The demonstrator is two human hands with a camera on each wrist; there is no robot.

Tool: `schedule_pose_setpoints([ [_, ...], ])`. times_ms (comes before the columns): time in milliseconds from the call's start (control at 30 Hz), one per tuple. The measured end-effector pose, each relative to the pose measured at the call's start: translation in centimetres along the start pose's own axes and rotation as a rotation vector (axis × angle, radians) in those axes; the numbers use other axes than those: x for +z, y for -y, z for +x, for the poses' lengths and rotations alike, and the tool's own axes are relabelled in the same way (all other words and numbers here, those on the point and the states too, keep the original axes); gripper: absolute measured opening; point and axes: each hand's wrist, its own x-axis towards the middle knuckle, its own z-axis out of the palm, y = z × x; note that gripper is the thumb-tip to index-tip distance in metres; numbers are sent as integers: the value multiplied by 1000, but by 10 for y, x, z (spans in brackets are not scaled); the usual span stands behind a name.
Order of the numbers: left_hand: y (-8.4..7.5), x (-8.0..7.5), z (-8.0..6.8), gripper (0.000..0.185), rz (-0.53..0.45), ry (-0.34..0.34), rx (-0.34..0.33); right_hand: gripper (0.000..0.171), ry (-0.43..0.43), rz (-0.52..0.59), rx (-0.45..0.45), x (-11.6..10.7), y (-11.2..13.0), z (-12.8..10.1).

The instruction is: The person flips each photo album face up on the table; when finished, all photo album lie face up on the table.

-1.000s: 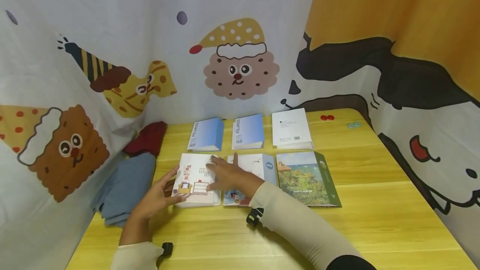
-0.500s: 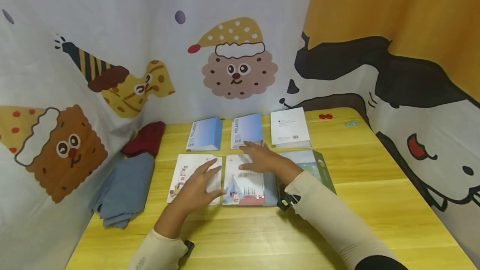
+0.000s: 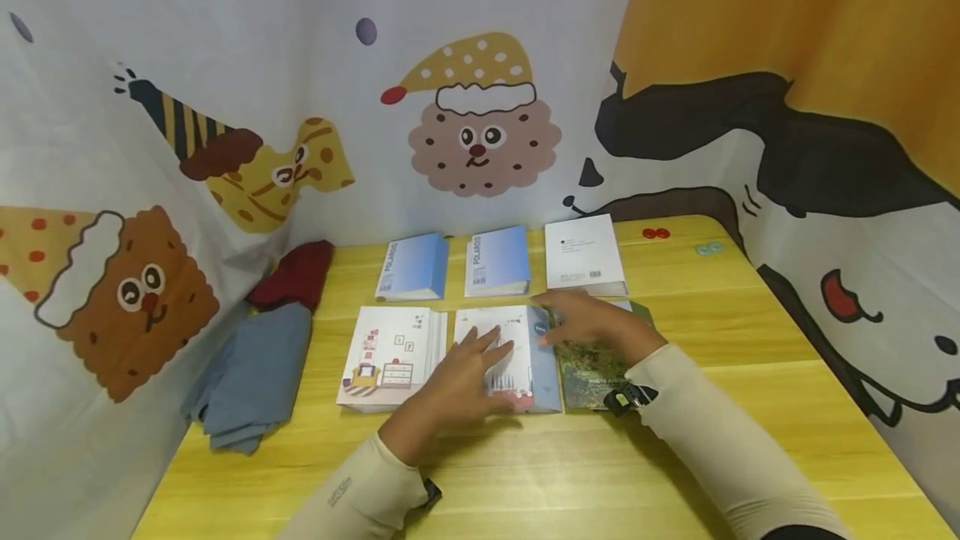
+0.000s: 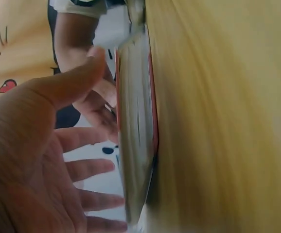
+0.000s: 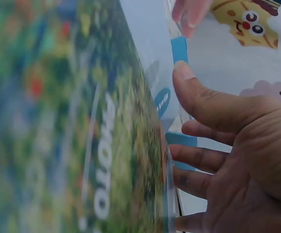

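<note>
While my left hand (image 3: pixel 465 377) and right hand (image 3: pixel 592 322) frame it, the middle album (image 3: pixel 546 373) goes ungripped

My left fingers spread wide over its near left part, thumb well apart; my right fingers, parted and slightly bent, stand at its far right corner. Neither hand has hold of anything; whether fingertips touch it, I can't tell. Such facing palms seem suited to steadying it from both sides. It lies flat, blue spine to the right.

Just left of it is a room-print album (image 3: pixel 401 357); just right, a green album (image 3: pixel 588 369), spaced apparently for an even row. Behind it, a plain white album (image 3: pixel 583 252) and two blue albums (image 3: pixel 498 261) seem to form another. Well to its left lies a blue cloth (image 3: pixel 255 373), perhaps kept aside from the albums.
</note>
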Motion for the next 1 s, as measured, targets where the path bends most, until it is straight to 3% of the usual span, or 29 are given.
schedule_pose_setpoints([
  [200, -4, 15, 4, 106, 57, 17, -20, 75, 6, -5, 22, -3, -6, 0],
  [500, -11, 20, 7, 89, 134, -40, -9, 70, -35, 6, -5, -5, -6, 3],
  [667, -4, 18, 5, 88, 8, -69, 16, 67, -104, 60, -69, -7, -8, 0],
  [767, 2, 15, 2, 91, -95, -93, 32, 72, -124, 151, -121, -9, -10, -3],
  [1000, 7, 11, -3, 92, -370, -172, 146, 90, -49, 582, -180, -15, -8, -14],
])
